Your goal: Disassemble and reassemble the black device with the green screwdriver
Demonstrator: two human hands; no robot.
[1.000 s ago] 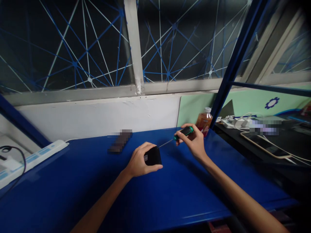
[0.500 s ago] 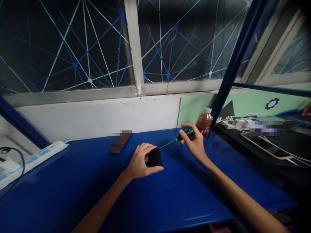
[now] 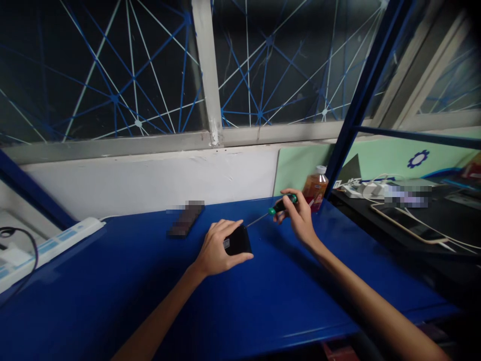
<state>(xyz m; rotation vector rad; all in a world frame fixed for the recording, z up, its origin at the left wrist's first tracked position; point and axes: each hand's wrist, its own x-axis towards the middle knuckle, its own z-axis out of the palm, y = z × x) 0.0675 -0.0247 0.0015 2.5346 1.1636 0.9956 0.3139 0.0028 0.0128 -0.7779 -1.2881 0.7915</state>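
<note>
A small black box-like case [image 3: 239, 242] with a pale label lies on the blue table [image 3: 270, 296]. My left hand [image 3: 220, 246] grips it from the left, thumb along the near side and fingers along the far side. In my right hand [image 3: 296, 213] is a screwdriver [image 3: 282, 204] with a green and black handle, held between thumb and fingers. Its thin metal shaft slants down to the left, and the tip meets the case near its far right corner. Whether the tip sits in a screw is too small to tell.
A dark, partly blurred oblong object [image 3: 187, 219] lies behind my left hand. A bottle of reddish drink [image 3: 315, 189] stands at the back right. On the left is a white power strip [image 3: 52, 248]. A phone [image 3: 408, 223] and cables rest on the black desk at right.
The fingers of my right hand have shifted on the screwdriver handle, and the handle has moved slightly left and up. My left hand and the case stay nearly in place.
</note>
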